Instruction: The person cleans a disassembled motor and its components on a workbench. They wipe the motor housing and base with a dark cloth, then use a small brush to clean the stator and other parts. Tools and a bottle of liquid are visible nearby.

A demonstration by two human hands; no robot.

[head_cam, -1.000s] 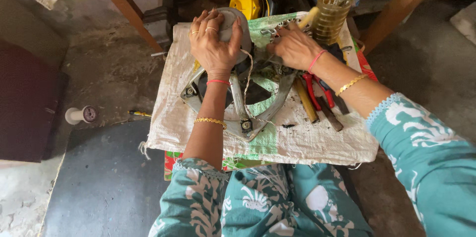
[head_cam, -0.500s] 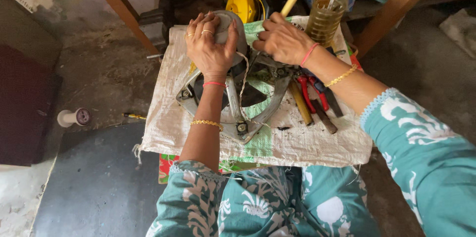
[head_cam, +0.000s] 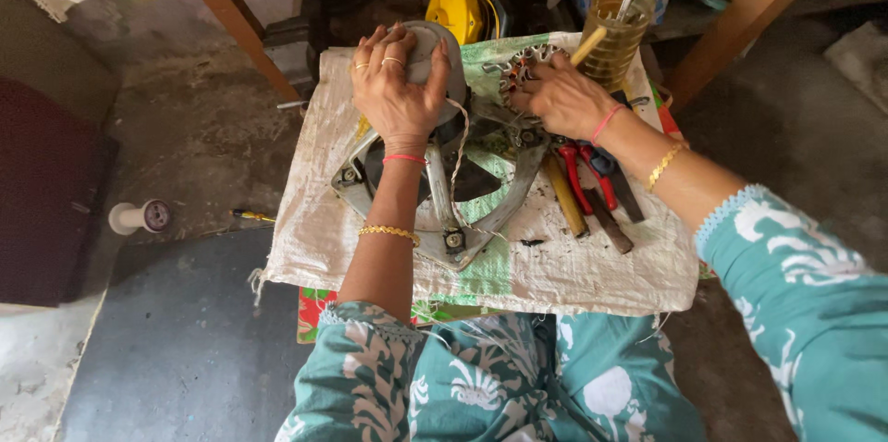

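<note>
Where the white woven sack covers the low table nearest the person's knees, a grey metal fan frame lies flat on it, with red-handled pliers and a wooden-handled tool just to its right. Farther on, the left hand curls over a round grey motor housing, fingers wrapped on its top. The right hand grips a wooden stick, held against the copper-wound stator. Beyond them stand a jar of amber liquid and a yellow object.
</note>
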